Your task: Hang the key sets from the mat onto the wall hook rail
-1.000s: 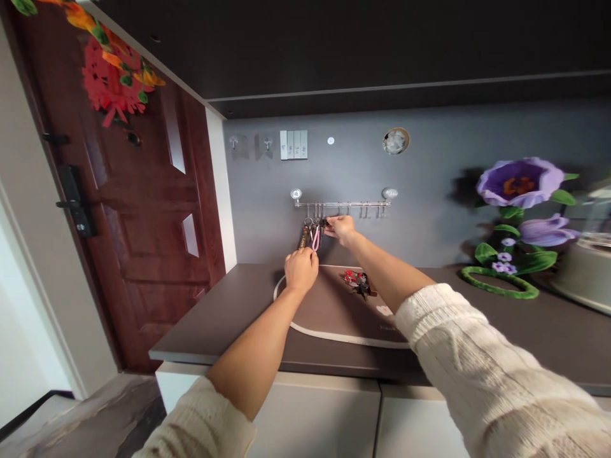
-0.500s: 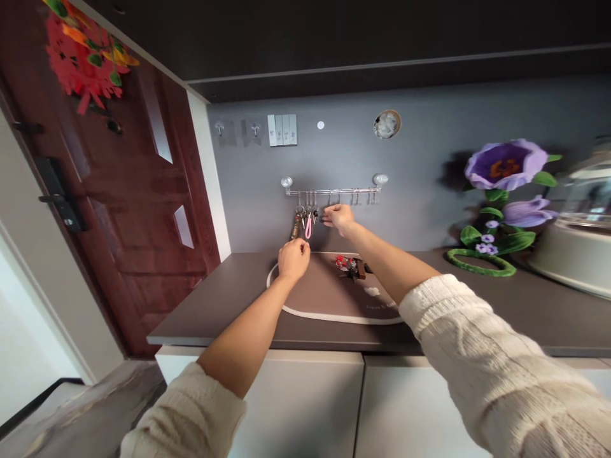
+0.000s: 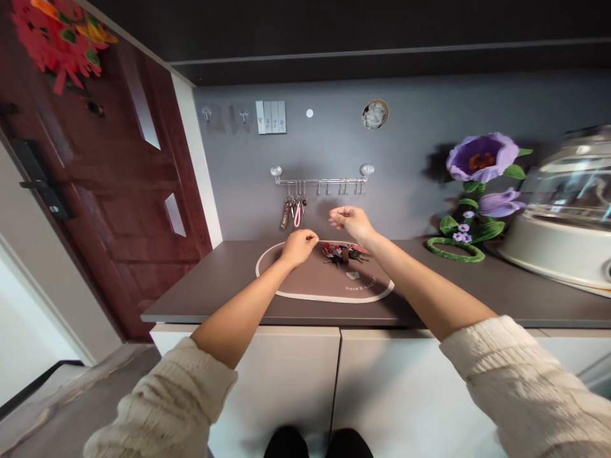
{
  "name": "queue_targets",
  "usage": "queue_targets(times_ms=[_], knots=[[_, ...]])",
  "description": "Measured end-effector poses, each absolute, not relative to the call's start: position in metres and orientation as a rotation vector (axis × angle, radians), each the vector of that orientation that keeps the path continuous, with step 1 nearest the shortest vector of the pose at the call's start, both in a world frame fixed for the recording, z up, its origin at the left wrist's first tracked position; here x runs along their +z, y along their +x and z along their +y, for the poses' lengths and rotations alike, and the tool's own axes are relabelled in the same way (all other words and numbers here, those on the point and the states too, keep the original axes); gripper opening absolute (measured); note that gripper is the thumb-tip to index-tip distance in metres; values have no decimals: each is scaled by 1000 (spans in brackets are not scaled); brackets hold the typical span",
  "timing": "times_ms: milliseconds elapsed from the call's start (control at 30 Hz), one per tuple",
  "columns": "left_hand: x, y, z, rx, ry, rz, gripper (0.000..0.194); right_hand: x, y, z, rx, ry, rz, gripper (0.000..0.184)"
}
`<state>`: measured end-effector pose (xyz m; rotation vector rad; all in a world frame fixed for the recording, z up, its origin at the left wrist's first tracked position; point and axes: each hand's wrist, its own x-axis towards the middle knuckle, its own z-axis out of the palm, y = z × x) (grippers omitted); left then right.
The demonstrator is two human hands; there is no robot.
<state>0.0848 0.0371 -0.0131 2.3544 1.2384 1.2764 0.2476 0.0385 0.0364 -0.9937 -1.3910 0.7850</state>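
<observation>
It seems a home's entryway: a door (image 3: 114, 172) with a lock (image 3: 41, 178) at nine o'clock, a red ornament (image 3: 42, 48) at ten, keyrings (image 3: 297, 216) hanging by the dial's centre, a desk (image 3: 181, 296) over cabinets (image 3: 286, 375) at six.

Beyond the left fingers (image 3: 312, 236), key bunches (image 3: 293, 205) hang from a clear hook rail (image 3: 329, 181), with a pink loop (image 3: 298, 217) and a brown lettered strap (image 3: 285, 217). Below the right fingers (image 3: 336, 215), a red, black and brown key heap (image 3: 342, 255) lies flat.
</observation>
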Motion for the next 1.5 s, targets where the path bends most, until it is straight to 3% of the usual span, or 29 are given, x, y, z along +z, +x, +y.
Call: queue_targets(times_ms=[400,800,1500], knots=[[-36,112,38,976,2443,1146,17,-24,281,26,483,-1188,-1517,11],[-44,109,43,671,2766,1263,19,-24,278,17,173,-1364,-1708,10],[-37,95,44,1232,2508,1253,17,-28,273,14,218,-1234,-1842,14]])
